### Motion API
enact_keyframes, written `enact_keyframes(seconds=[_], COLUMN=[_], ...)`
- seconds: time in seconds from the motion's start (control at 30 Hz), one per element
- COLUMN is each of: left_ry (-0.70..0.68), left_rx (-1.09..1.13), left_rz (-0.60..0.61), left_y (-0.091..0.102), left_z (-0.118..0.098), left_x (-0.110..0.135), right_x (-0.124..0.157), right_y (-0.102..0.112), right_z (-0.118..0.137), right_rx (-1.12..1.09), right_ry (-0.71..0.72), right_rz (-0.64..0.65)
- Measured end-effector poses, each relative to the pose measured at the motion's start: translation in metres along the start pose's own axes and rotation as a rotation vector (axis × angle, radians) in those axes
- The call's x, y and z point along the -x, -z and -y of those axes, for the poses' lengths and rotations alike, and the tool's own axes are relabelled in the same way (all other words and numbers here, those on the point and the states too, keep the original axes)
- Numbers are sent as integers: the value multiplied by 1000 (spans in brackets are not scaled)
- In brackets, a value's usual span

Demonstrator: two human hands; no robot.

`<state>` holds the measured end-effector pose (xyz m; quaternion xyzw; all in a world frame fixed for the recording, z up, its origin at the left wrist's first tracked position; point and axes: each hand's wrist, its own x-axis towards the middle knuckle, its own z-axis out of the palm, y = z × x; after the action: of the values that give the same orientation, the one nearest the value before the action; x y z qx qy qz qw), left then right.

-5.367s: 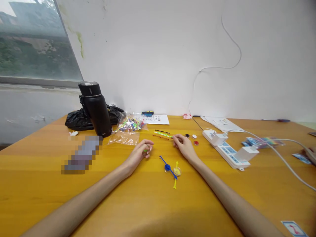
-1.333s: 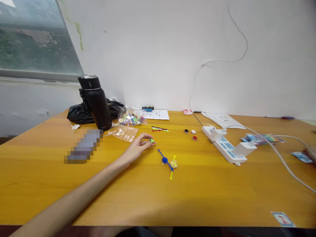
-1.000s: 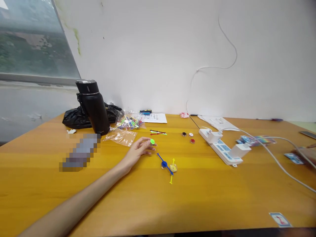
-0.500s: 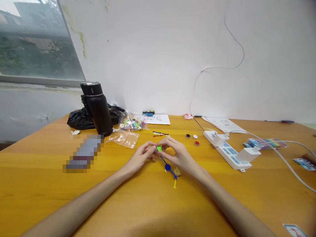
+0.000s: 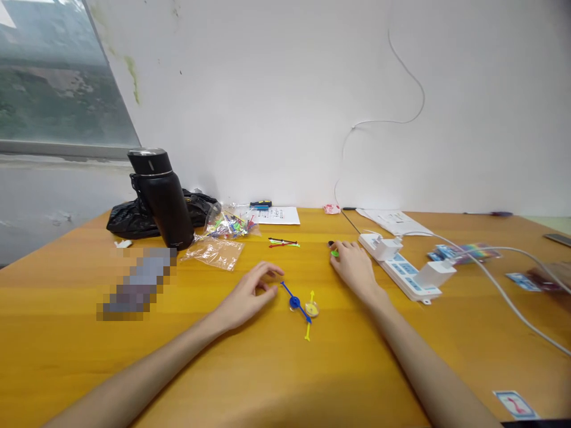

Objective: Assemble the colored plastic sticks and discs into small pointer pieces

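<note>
Tiny green cap (image 5: pixel 334 254) looks light and slippery, so pinch its rim. Right hand (image 5: pixel 355 268) touches it, grip unclear; left hand (image 5: pixel 250 291) lies open, empty.

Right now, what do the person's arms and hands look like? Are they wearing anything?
The left hand and right hand are bare, with no gloves, rings or watch that I can see. The left forearm and right forearm are bare too, with no sleeves in view.

Forearms bare up to frame edge — slender; left hand (image 5: pixel 244 296), right hand (image 5: pixel 355 271) bare too.
</note>
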<state>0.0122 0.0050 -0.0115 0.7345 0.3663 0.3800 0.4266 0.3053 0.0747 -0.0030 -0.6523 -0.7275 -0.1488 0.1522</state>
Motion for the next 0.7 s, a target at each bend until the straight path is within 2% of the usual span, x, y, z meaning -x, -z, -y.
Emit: enact_keyframes(seconds=[0.07,0.13,0.23,0.4,0.57,0.7], left_ry=[-95,-177,-226,-134,-33,46], left_rx=[-126,-210,-277,-242,43,203], left_rz=[74,168,233,122,7,-90], left_y=[0,-1,-3,-4,0,5], left_z=[-8,-15,-18,-7,2,12], left_x=[3,5,6,4,-2,-8], right_x=[-1,-2,0,15,23,25], right_y=[2,9,22,32,28,33], right_z=[3,11,30,62,71,73], right_rx=[-50,-192,-456,-597,-689,-732], right_ry=[27,93,249,495,559,586], right_rz=[-60,-128,-130,20,52,46])
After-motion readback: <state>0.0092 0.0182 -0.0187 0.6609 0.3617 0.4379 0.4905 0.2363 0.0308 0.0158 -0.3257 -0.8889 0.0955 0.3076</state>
